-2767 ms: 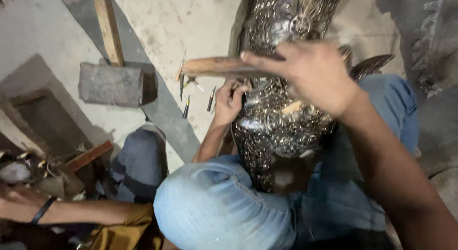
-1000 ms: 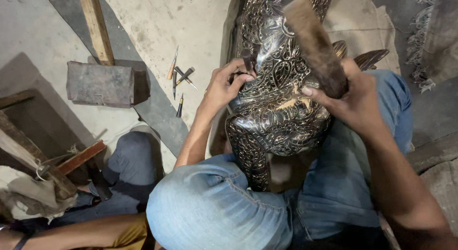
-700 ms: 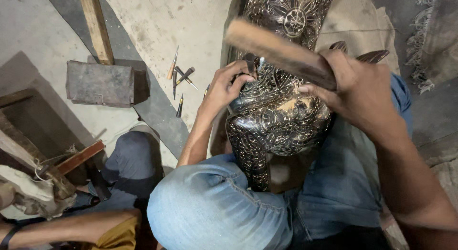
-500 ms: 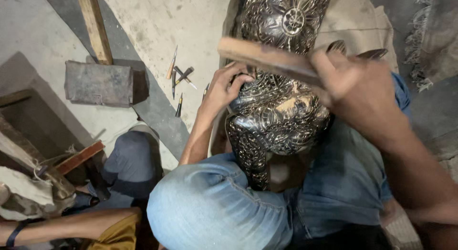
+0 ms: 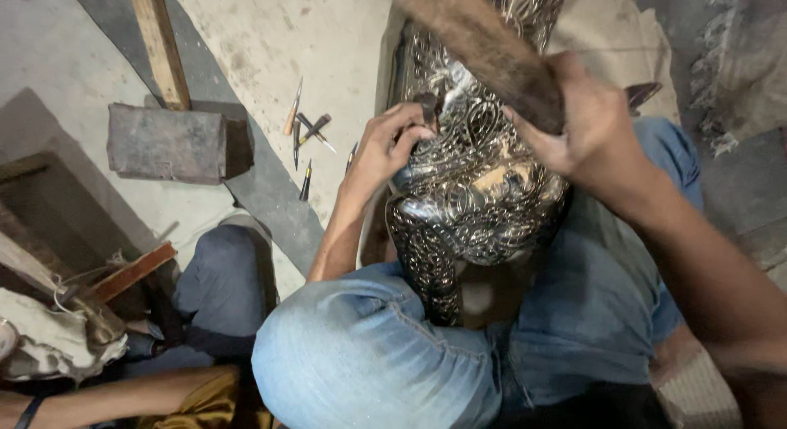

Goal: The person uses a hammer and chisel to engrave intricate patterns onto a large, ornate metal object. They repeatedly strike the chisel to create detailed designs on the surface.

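Note:
A dark, ornately carved piece (image 5: 479, 191) with shiny scrollwork rests between my knees in blue jeans (image 5: 369, 355). My left hand (image 5: 389, 146) presses a small chisel (image 5: 428, 109) against the carving's upper left side, fingers closed on it. My right hand (image 5: 586, 130) grips a thick wooden mallet (image 5: 484, 48), raised and angled up to the left above the carving, blurred by motion.
Several small chisels (image 5: 305, 138) lie on the concrete floor left of the carving. A heavy block-headed mallet (image 5: 168, 142) with a wooden handle lies further left. Another person's knee (image 5: 221, 273) and arm (image 5: 98, 404) sit at lower left, beside wood scraps and cloth (image 5: 49, 347).
My right hand has swung the mallet repeatedly; it was lying nearly flat over the chisel half a second ago and is now raised, angled up to the left. My left hand stays on the chisel.

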`<act>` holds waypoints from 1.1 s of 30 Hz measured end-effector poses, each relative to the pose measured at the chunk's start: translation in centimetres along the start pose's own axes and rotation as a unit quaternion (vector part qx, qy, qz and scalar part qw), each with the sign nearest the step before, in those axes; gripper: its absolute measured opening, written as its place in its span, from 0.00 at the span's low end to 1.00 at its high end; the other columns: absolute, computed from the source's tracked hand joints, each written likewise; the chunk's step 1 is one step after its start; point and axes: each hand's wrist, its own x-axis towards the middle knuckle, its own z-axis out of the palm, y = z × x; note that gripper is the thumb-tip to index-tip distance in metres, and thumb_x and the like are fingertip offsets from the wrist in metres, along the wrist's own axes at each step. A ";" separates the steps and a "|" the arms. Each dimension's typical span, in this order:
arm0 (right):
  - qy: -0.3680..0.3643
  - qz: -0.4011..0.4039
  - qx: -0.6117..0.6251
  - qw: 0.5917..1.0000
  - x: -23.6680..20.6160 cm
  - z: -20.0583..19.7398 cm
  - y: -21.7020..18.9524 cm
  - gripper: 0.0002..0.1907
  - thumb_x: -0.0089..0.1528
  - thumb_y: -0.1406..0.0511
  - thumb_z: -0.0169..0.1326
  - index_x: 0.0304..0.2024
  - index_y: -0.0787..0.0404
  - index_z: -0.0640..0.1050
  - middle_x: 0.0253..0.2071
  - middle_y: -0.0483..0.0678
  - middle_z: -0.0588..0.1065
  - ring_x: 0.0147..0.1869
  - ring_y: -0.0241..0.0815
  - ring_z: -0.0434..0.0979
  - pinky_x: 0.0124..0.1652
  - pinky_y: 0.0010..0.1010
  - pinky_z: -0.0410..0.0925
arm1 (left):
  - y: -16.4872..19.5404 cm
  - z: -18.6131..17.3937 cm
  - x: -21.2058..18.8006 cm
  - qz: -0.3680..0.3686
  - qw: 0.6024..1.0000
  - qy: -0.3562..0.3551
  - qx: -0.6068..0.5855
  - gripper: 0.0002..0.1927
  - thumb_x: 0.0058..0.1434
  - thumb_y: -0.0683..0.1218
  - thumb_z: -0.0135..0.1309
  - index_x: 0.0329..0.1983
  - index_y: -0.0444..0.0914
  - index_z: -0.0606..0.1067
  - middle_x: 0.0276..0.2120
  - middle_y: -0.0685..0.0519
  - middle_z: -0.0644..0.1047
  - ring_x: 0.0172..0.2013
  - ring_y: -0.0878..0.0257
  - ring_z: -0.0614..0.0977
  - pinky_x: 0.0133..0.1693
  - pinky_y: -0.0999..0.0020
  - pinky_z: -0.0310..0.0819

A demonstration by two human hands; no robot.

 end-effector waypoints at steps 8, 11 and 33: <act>-0.116 0.007 -0.200 0.973 -0.2 0.4 1.1 0.30 0.60 0.62 0.66 0.63 0.62 0.72 0.35 0.50 0.76 0.34 0.45 0.79 0.30 0.33 0.70 | -0.3 0.0 0.1 0.060 0.998 0.003 0.020 0.05 0.68 0.39 0.56 0.44 0.32 0.78 0.41 0.45 0.81 0.44 0.55 0.83 0.49 0.64 0.76; -0.008 0.006 -0.068 0.998 0.1 1.0 1.0 0.26 0.65 0.64 0.63 0.62 0.61 0.68 0.40 0.50 0.75 0.40 0.45 0.79 0.38 0.33 0.72 | -0.4 0.0 -0.1 0.034 0.999 0.005 -0.013 0.07 0.67 0.39 0.56 0.45 0.31 0.77 0.40 0.45 0.80 0.42 0.55 0.83 0.48 0.65 0.77; 0.012 -0.015 -0.019 1.000 2.3 0.9 -1.0 0.39 0.56 0.67 0.57 0.70 0.64 0.65 0.52 0.62 0.75 0.48 0.58 0.79 0.44 0.42 0.73 | -0.2 0.1 0.2 0.020 0.999 0.000 -0.028 0.04 0.67 0.37 0.53 0.42 0.31 0.77 0.37 0.47 0.80 0.39 0.59 0.82 0.45 0.67 0.76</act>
